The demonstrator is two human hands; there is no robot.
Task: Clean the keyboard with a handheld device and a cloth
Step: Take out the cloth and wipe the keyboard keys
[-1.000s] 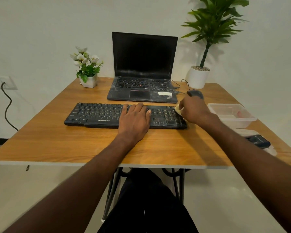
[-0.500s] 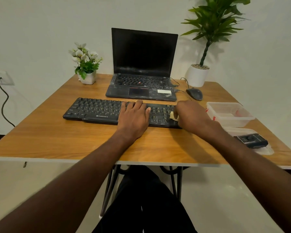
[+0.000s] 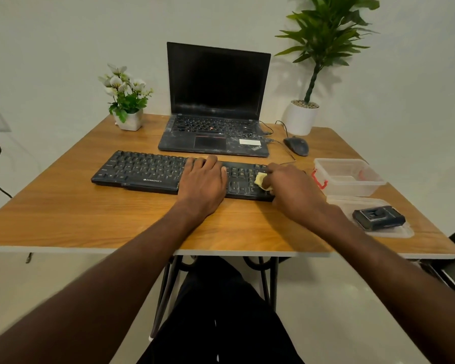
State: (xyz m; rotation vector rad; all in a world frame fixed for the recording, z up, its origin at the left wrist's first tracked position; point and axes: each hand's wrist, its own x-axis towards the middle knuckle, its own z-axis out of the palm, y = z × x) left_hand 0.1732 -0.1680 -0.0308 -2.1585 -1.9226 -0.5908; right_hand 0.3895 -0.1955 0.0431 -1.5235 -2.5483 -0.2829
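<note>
Left hand (image 3: 204, 183) lies flat, fingers straight, on the keyboard (image 3: 142, 170); right hand (image 3: 293, 191) pinches a cloth (image 3: 261, 181) (yellow).

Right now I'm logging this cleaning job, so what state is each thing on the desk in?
Laptop: lid open, screen dark.
Keyboard: flat on the table.
Left hand: flat on the keyboard.
Right hand: holds the cloth.
Cloth: bunched, pressed on the keyboard's right end.
Box: open, lid off.
Lid: flat on the table, under the device.
Device: untouched.
</note>
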